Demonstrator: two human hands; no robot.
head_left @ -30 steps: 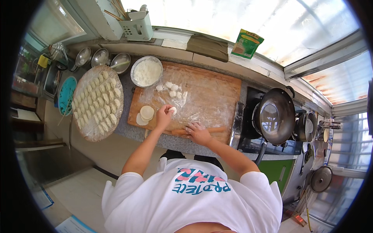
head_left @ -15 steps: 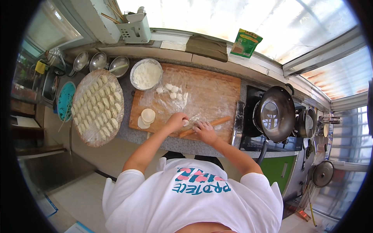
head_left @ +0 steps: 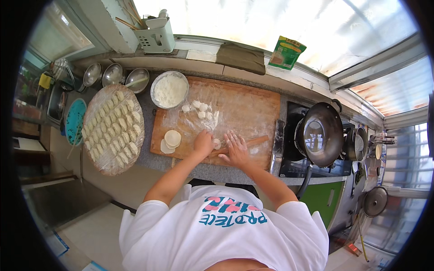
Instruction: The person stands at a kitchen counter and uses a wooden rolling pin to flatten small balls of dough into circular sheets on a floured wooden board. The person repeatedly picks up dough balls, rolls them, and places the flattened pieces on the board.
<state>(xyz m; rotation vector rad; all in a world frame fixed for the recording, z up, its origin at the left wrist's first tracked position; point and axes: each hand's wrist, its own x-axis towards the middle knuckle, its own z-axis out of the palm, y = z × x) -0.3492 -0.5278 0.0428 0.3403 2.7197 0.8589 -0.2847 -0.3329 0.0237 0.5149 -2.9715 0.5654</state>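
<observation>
On the floured wooden board (head_left: 257, 99), my left hand (head_left: 204, 142) is closed, its fingertips at the edge of a small round of dough (head_left: 217, 144). My right hand (head_left: 236, 150) lies palm down across a thin wooden rolling pin (head_left: 258, 140), fingers stretched forward and spread. The pin slants to the right; its left end runs under my right hand toward the dough. Left of my left hand, flat round wrappers (head_left: 172, 138) lie overlapping. Several small dough lumps (head_left: 202, 114) sit farther back in loose flour.
A bowl of flour (head_left: 170, 89) stands at the board's far left corner. Filled dumplings line a round floured board (head_left: 105, 167) at left, near a turquoise basin (head_left: 75, 119) and metal bowls (head_left: 113, 74). A wok (head_left: 322, 133) rests on the stove at right, its handle pointing toward me.
My right hand has slid forward over the rolling pin, its fingers now straighter and more spread. My left hand has shifted slightly left, and more of the dough round shows.
</observation>
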